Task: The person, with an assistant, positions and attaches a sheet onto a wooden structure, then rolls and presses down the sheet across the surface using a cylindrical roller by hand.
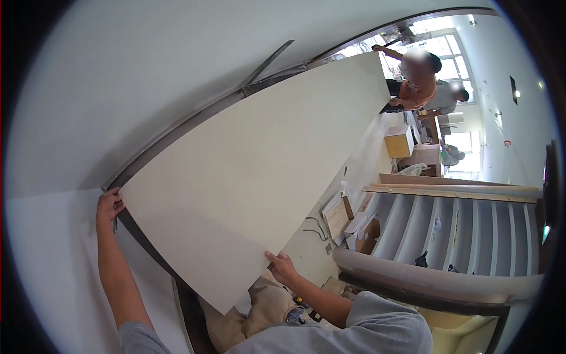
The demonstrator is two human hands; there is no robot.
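Observation:
A large, smooth, cream-coloured panel stretches across the middle of the head view. My left hand is closed around the panel's corner at the left, close against the wall; a small dark thing shows just below it, too hidden to name. With the thumb on the panel's face, my right hand grips the panel's lower edge; the fingers behind are hidden. At the far end, a co-worker in an orange shirt has one hand at the panel's upper corner and the other near its lower corner.
Dark framing runs along the panel's upper edge, with a strip sticking out from it. Steps lie at the right beside open cardboard boxes. Another person stands farther back. A yellow-sided box is beyond the panel.

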